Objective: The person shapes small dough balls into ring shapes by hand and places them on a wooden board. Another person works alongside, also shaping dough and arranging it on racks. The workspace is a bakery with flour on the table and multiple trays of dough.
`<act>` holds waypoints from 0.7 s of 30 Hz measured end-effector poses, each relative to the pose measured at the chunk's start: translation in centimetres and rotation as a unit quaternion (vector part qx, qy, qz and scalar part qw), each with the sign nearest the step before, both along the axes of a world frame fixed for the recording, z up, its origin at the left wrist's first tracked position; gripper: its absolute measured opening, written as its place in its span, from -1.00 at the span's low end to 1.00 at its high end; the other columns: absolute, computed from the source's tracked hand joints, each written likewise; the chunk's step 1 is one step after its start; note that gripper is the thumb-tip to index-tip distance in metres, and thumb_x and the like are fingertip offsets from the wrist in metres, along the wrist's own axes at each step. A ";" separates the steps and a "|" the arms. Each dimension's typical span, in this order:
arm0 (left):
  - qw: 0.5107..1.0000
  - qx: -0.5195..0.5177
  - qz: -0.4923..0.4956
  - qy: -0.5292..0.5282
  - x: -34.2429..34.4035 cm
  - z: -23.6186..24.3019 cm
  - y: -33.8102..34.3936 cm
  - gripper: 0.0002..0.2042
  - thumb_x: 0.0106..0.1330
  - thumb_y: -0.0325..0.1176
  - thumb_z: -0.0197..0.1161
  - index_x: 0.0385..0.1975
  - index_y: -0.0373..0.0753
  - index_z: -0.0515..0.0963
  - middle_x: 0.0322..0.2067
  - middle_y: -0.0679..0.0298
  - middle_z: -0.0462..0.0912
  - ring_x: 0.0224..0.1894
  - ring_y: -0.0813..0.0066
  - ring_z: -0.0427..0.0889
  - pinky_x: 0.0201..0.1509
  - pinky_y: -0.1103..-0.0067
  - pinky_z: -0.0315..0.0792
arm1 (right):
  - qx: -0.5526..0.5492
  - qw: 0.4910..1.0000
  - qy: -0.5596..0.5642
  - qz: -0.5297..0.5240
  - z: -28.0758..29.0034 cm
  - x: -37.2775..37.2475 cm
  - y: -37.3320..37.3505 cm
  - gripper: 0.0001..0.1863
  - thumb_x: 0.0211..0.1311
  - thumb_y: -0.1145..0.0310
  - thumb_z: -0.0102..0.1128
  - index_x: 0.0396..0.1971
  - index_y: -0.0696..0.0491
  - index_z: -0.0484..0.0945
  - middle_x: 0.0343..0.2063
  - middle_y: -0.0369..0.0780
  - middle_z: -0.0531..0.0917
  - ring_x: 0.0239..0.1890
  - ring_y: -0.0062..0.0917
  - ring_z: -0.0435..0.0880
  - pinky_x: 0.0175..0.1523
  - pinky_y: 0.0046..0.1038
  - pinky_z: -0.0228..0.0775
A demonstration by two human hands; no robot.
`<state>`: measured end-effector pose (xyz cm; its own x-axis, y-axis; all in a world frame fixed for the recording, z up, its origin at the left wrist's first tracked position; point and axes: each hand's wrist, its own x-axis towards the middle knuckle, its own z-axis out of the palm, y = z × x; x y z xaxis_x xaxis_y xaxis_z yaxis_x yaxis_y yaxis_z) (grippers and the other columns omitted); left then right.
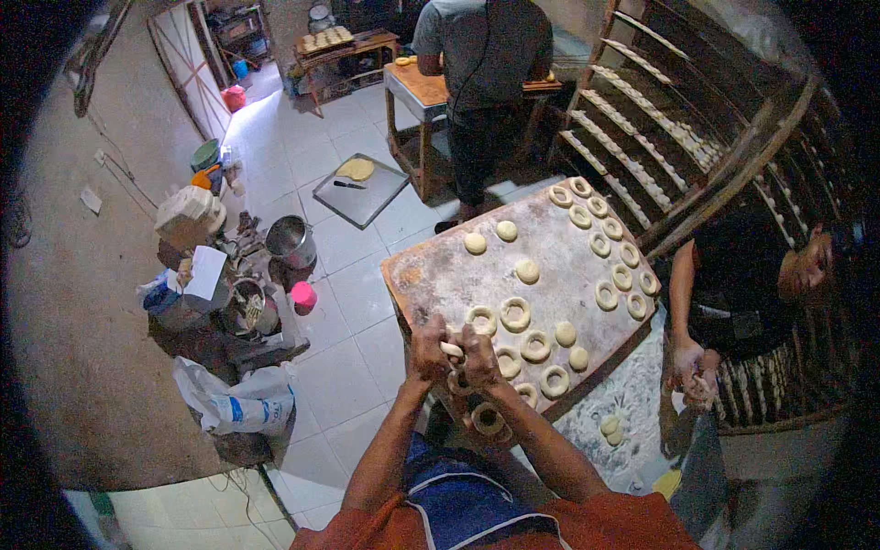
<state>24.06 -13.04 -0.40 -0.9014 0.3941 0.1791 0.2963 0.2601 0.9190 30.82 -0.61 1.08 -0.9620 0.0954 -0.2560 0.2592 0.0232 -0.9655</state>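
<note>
Above the near left corner of a floured wooden board (431, 275), my left hand (426, 351) and my right hand (479, 357) are close together. Both are closed around one piece of dough (451, 349), which shows pale between them; its full shape is hidden by my fingers. Just beyond and to the right lie dough rings, the closest being one ring (481, 320) and another (515, 314). More rings, such as this dough ring (535, 346), sit beside round dough balls (566, 333). Farther up the board are a few separate dough balls (527, 270).
A second group of dough rings (606, 295) fills the board's far right. A floury surface (610, 394) adjoins on the right, where a co-worker's hands (694, 376) work. Another person (486, 73) stands beyond. A tall rack (632, 128) holds dough; a metal pot (291, 240) stands left.
</note>
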 end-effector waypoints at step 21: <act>0.994 -0.082 0.001 0.067 -10.4 -5.6 -3.2 -0.80 0.23 -0.34 0.29 -0.23 -0.32 0.61 -0.38 0.18 0.67 -0.34 0.38 0.63 -0.19 0.49 0.48 | 0.277 0.930 -0.064 -0.232 3.4 22.0 6.9 -0.51 0.07 0.43 0.22 0.08 0.04 0.42 -0.37 -0.28 0.45 -0.42 -0.62 0.39 -0.27 -0.57 0.34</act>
<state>13.67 -16.21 -6.03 -0.8748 0.4258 0.2312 0.4122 0.4032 0.8170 52.81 6.31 4.45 -0.7493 0.6445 -0.1525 0.4768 0.3650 -0.7997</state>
